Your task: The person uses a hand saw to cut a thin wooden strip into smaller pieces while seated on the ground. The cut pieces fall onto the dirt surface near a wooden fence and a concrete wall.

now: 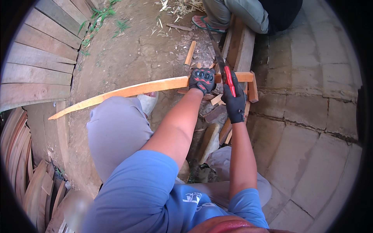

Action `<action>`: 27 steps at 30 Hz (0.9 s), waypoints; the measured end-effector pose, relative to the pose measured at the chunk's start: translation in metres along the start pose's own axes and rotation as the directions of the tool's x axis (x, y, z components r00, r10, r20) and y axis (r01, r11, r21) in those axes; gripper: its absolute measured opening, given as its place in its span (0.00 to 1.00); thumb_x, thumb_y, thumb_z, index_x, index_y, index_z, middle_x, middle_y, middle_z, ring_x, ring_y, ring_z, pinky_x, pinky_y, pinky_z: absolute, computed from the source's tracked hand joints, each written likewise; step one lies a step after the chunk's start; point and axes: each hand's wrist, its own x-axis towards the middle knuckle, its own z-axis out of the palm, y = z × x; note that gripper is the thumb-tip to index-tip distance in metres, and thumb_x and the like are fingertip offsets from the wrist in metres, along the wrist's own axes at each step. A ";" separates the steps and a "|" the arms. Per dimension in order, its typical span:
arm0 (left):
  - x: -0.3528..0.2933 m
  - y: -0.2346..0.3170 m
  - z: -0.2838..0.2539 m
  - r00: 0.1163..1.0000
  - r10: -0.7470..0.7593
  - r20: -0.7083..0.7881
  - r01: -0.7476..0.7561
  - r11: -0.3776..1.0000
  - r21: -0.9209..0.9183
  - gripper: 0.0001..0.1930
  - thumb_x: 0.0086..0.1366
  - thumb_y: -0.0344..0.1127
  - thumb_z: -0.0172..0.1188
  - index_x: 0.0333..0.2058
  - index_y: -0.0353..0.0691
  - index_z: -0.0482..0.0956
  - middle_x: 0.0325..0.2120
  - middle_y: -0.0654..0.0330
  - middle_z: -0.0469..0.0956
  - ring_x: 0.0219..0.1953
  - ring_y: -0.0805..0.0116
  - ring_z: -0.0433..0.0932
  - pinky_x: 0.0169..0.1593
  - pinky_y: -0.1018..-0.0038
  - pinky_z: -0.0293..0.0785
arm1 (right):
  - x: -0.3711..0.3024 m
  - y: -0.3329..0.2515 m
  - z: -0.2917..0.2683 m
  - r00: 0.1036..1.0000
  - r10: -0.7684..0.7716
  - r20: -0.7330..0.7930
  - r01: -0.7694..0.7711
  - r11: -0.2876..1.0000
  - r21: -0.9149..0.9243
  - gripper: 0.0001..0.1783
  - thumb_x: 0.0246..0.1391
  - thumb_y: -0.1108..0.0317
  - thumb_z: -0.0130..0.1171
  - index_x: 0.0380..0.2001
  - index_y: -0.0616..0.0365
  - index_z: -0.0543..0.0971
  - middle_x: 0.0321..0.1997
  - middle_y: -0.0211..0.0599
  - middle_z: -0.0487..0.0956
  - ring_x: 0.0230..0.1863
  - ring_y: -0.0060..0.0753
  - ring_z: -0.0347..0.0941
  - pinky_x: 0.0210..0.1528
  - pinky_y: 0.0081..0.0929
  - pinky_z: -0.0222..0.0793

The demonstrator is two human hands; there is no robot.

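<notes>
A long strip of pale wood runs crosswise in front of me, its thin end far to the left over my knee. My left hand, in a black glove with hard knuckle guards, is closed on the strip near its right part. My right hand, gloved in black too, grips the red handle of a handsaw. The dark blade points away from me and crosses the strip just right of my left hand. Whether its teeth are in the wood is hidden. A short wood block stands at the strip's right end.
Beyond the strip, a heavy timber beam runs away from me. Another person's sandalled foot is beside it. Wood offcuts and shavings litter the dirt. Stacked planks lie at left, and concrete paving spreads at right.
</notes>
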 end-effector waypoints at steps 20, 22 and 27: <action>0.003 -0.003 0.005 0.999 -0.015 0.044 0.015 1.000 0.006 0.20 0.60 0.51 0.70 0.46 0.47 0.87 0.44 0.55 0.88 0.48 0.56 0.88 0.54 0.59 0.79 | -0.163 -0.111 -0.113 0.984 0.175 0.027 -0.157 0.935 -0.319 0.34 0.64 0.64 0.62 0.73 0.55 0.74 0.42 0.36 0.83 0.33 0.24 0.78 0.39 0.29 0.75; 0.004 -0.004 0.006 0.999 -0.026 0.036 0.026 1.000 0.017 0.20 0.60 0.51 0.70 0.46 0.47 0.87 0.44 0.55 0.88 0.48 0.56 0.87 0.54 0.59 0.79 | -0.195 -0.130 -0.122 0.966 0.257 -0.020 -0.256 0.947 -0.194 0.35 0.64 0.66 0.63 0.73 0.57 0.73 0.37 0.30 0.80 0.27 0.18 0.72 0.31 0.24 0.71; -0.001 0.005 -0.004 1.000 0.010 -0.011 -0.010 1.000 0.002 0.18 0.59 0.50 0.70 0.44 0.47 0.87 0.41 0.56 0.89 0.45 0.57 0.88 0.50 0.60 0.80 | -0.222 -0.153 -0.115 0.934 0.335 -0.128 -0.346 0.935 -0.081 0.35 0.62 0.70 0.63 0.73 0.58 0.73 0.33 0.26 0.78 0.25 0.16 0.70 0.28 0.21 0.67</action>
